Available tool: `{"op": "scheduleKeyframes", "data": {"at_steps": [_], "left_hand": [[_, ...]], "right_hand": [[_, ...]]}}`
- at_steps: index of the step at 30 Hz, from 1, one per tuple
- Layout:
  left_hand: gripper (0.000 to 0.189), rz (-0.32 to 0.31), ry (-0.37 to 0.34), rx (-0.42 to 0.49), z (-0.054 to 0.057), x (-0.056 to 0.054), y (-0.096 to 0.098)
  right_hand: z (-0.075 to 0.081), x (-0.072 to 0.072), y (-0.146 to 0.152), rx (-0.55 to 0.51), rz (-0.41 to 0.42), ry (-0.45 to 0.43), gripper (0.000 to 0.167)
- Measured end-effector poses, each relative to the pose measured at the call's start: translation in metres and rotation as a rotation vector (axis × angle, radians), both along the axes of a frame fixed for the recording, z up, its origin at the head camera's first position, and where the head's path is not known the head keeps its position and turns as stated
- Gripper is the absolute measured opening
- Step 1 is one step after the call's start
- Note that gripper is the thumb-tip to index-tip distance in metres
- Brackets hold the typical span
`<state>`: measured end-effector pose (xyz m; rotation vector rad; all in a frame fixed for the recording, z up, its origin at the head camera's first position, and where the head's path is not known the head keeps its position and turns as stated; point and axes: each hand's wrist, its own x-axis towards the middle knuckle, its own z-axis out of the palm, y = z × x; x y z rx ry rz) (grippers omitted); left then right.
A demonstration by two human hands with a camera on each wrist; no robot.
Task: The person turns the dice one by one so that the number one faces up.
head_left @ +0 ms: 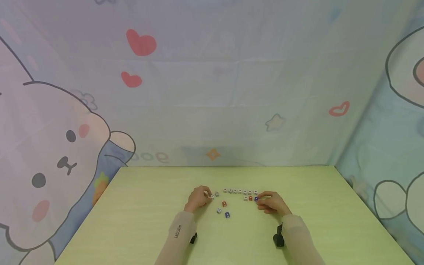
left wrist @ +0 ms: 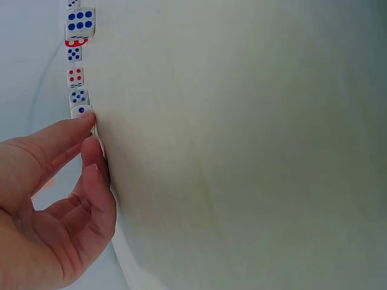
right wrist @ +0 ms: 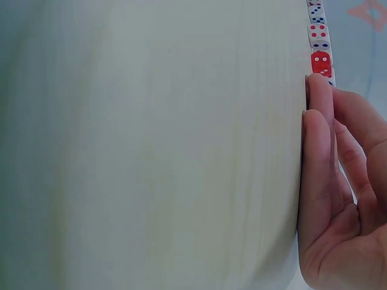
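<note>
In the head view my left hand [head_left: 198, 197] pinches a white die [head_left: 212, 197] between thumb and fingertip, low over the table. The left wrist view shows one blue pip on that white die [left wrist: 82, 111] at the fingertips. My right hand [head_left: 272, 202] reaches in from the other side, its fingertips pinching a blue die [head_left: 256, 199] at the right end of a short second row. Beside that one sit a red die [head_left: 250, 198] and a white die [head_left: 246, 198]. In the right wrist view the fingers mostly hide the held die.
Behind the short row runs a longer row of several white dice [head_left: 240, 191]. A white die [head_left: 216, 194] stands near my left fingertips. Closer to me lie a loose red die [head_left: 224, 204], a white die [head_left: 219, 211] and a blue die [head_left: 227, 215]. A printed cloth [head_left: 212, 125] hangs behind the table [head_left: 132, 221].
</note>
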<state>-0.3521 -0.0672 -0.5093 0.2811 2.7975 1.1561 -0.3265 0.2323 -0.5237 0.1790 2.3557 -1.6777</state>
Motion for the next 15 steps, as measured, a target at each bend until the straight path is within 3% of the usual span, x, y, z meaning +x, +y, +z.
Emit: {"op": "scheduleKeyframes", "data": {"at_steps": [12,15], "left_hand": [[0.008,0.006,-0.012,0.019,0.0032,0.0014,-0.0002],[0.01,-0.019,0.022,0.017,0.0031,0.0009,-0.0019]], "right_hand": [[-0.0013,0.0,0.0017,-0.015,0.024,-0.002,0.031],[-0.0008,0.0,0.0019,-0.015,0.017,0.0,0.031]]}}
